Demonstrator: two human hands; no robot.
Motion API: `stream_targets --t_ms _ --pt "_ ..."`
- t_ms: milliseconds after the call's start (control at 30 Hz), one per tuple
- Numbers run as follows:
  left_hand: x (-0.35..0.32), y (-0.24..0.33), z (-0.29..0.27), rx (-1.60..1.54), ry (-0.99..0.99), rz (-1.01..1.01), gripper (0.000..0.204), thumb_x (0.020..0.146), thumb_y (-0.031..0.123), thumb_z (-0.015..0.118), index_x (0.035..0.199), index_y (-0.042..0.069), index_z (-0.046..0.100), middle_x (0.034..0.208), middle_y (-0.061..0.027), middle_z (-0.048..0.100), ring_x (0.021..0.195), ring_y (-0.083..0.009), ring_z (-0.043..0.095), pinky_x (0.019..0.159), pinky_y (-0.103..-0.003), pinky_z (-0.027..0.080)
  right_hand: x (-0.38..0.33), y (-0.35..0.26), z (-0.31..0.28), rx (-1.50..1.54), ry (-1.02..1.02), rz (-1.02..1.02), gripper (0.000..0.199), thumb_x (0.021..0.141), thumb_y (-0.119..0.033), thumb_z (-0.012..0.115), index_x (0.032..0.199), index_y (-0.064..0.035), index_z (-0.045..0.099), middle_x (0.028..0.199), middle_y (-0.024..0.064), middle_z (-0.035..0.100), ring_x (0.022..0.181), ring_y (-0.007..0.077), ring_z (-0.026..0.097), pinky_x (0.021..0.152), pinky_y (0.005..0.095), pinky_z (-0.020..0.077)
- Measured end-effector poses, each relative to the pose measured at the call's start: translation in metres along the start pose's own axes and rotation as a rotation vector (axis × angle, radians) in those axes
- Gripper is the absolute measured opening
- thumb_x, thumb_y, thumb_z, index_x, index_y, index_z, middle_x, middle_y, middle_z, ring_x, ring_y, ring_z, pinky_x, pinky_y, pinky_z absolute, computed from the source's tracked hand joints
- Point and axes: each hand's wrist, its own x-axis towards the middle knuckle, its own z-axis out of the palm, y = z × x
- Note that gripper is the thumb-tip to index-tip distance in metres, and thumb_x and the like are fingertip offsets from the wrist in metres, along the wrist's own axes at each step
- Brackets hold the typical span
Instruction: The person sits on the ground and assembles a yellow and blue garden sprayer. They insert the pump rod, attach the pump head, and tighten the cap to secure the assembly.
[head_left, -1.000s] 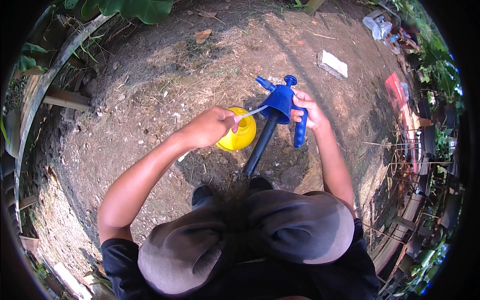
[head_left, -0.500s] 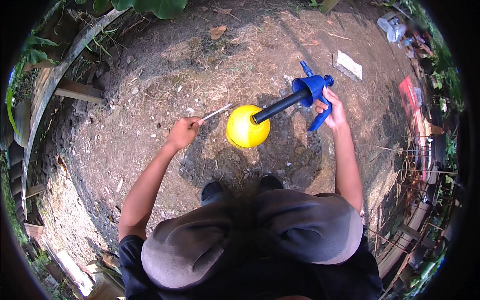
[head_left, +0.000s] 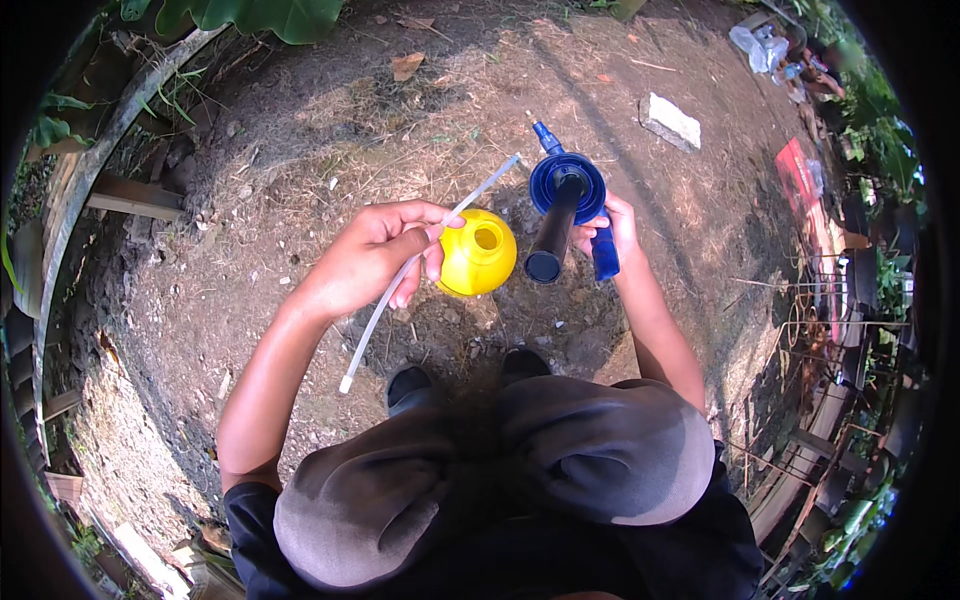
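Since the previous frame, the pump head [head_left: 543, 183] had been tipped so that its open underside faced the camera, and its black cylinder [head_left: 553, 230] had swung clear of the bottle mouth. The thin translucent tube [head_left: 485, 187] had been raised into full view.

The left hand [head_left: 372, 255] pinched the tube near its middle between thumb and fingers; both tube ends were free. The right hand [head_left: 622, 230] was curled around the blue handle [head_left: 605, 257] of the pump head. The yellow bottle [head_left: 475, 267] stood on the soil [head_left: 300, 130], mouth upward, between the hands; contact with the left fingertips could not be determined. Two dark shoes [head_left: 408, 383] were positioned below the bottle. A white block [head_left: 669, 122] lay beyond the right hand.
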Motion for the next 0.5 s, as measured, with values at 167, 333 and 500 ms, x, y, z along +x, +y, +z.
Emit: stream_targets --t_ms 167,333,500 --pt "-0.005 0.002 0.011 -0.09 -0.088 -0.022 0.03 0.1 0.01 0.046 0.121 -0.001 0.064 0.069 -0.0069 0.062 0.037 -0.0036 0.045 0.037 -0.018 0.034 0.005 0.013 0.022 -0.011 0.022 0.102 0.04 0.101 -0.041 0.048 0.117 -0.0055 0.056 0.065 -0.0019 0.052 0.049 0.0039 0.044 0.047 0.0244 0.0405" --pt "-0.003 0.002 0.02 -0.123 -0.063 -0.059 0.031 0.099 0.01 0.045 0.121 -0.001 0.063 0.069 -0.0075 0.063 0.036 -0.0033 0.043 0.036 -0.017 0.032 0.009 0.02 0.019 -0.063 -0.11 0.136 0.043 0.101 -0.044 0.047 0.117 -0.0056 0.056 0.058 -0.005 0.047 0.047 0.0047 0.043 0.045 0.0242 0.0383" --pt "0.0 0.006 0.02 -0.107 -0.065 -0.071 0.033 0.097 0.009 0.044 0.123 -0.002 0.061 0.069 -0.0078 0.063 0.036 -0.0033 0.043 0.036 -0.017 0.033 0.009 0.025 0.021 -0.085 -0.075 0.124 0.039 0.1 -0.042 0.049 0.117 -0.0073 0.057 0.062 -0.004 0.051 0.047 0.0037 0.043 0.045 0.0231 0.0374"
